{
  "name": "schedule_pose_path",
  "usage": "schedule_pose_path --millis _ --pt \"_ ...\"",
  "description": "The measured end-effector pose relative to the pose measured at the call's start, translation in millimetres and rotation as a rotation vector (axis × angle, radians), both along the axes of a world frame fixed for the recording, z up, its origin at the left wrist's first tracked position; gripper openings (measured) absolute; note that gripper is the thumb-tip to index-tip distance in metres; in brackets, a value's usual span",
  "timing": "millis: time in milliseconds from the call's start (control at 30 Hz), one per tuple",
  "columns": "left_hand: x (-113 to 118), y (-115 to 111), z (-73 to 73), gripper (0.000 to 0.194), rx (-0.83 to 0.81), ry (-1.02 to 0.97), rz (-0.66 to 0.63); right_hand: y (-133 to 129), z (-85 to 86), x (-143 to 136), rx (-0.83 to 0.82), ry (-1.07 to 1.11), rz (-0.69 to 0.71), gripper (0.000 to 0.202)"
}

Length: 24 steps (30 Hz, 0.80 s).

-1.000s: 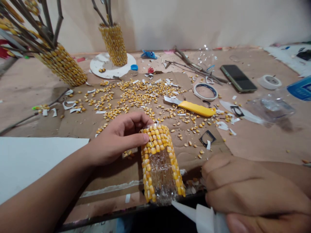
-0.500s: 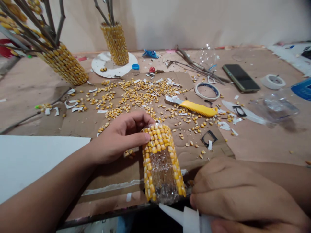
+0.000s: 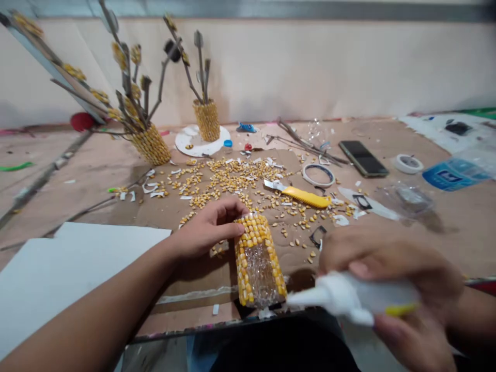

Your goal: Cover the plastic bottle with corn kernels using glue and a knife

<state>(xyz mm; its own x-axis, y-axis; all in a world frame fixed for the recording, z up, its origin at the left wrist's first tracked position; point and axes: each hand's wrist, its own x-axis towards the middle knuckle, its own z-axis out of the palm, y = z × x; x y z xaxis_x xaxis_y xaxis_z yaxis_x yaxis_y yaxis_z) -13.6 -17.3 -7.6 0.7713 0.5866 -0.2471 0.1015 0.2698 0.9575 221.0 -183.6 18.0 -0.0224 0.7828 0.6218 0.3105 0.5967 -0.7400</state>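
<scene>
My left hand (image 3: 217, 227) grips the top rim of a clear plastic cup (image 3: 261, 271) partly covered with rows of corn kernels. Glue glistens on the bare strip facing me. In my right hand (image 3: 391, 274), smeared by motion, is a white glue bottle (image 3: 352, 294), its pointed nozzle aimed left beside the cup's lower right edge. Beyond the cup, loose corn kernels (image 3: 228, 175) lie scattered over a cardboard sheet (image 3: 170, 212). A yellow utility knife (image 3: 306, 197) rests among them.
Two kernel-covered vases with branches stand at the back, one vase (image 3: 149, 144) leaning and another (image 3: 207, 120) on a white disc (image 3: 182, 142). A phone (image 3: 363, 157), tape rolls (image 3: 318, 175) and a blue-labelled bottle (image 3: 453, 173) lie right. White paper (image 3: 96, 263) covers the left front.
My right hand has raised the glue bottle and brought its nozzle from under the cup to its lower right side. The view has tilted up. My left hand keeps its hold.
</scene>
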Motion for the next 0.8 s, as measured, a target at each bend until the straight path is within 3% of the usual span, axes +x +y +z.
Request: schedule_pose_path --millis 100,233,300,400,500,633,800 --pt "-0.6 -3.2 7.0 0.023 -0.033 0.035 0.022 8.3 7.5 12.0 -0.009 0.037 -0.103 0.026" --pt "-0.4 -6.9 13.7 0.029 -0.094 0.108 0.081 35.3 10.0 55.9 -0.16 -0.019 -0.247 0.029" --pt "-1.0 -3.0 12.6 0.036 -0.014 0.12 0.092 51.1 2.5 81.5 -0.278 -0.015 -0.32 0.035" --pt "-2.7 9.0 7.9 0.041 0.26 0.1 0.086 72.2 -16.2 113.5 -0.366 -0.092 -0.461 0.047" --pt "-4.0 19.0 5.9 0.043 0.343 0.105 0.116 88.8 -32.8 133.6 -0.399 -0.223 -0.609 0.047" --pt "-5.0 25.6 10.2 0.043 0.362 0.169 0.211 106.2 -44.4 144.1 -0.466 -0.366 -0.604 0.033" --pt "-11.3 37.6 13.3 0.037 0.545 0.295 0.273 122.2 -57.2 148.6 -0.519 -0.536 -0.605 0.02"
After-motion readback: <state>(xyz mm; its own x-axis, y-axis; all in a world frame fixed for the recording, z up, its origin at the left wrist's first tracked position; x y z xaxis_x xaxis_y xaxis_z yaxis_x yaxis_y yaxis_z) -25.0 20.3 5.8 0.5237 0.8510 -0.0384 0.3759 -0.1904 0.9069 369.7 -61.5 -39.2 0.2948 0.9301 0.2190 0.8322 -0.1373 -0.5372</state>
